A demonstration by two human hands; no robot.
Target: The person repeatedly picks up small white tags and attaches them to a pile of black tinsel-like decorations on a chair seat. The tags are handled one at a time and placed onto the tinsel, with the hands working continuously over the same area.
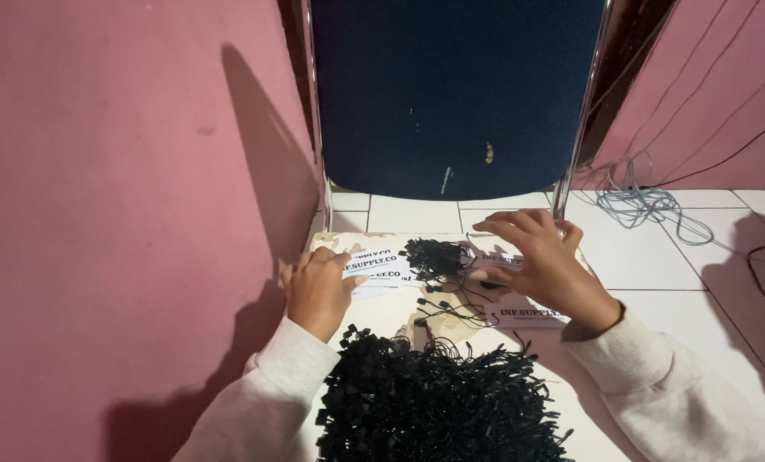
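Nearest the camera lies a big heap of black string tag fasteners with small square plastic ends (438,406), spread over the low pale board (374,318) that rests on the white tiled floor (656,265). Both forearms wear cream knit sleeves (267,389).

Beyond the heap, the left hand (317,289) is curled into a loose fist, its fingers (335,259) pressed together and pinching the near end of a white rectangular paper tag with dark lettering (374,263). More white tags (367,293) lie just under it on the board.

Meanwhile the right hand (547,267) rests palm down with fingers (509,229) spread and slightly bent over another white printed tag (495,259); whether it grips that tag I cannot tell. A further white tag (528,315) lies just below the wrist.

Between the two hands sits a small tangled bunch of black fasteners (434,257), with a few loose strings (455,312) trailing toward the heap.

Behind everything stands a dark blue padded chair with chrome legs (455,94). Pink walls (117,188) close both sides, and a coil of grey-blue cable (643,205) lies on the floor at right.
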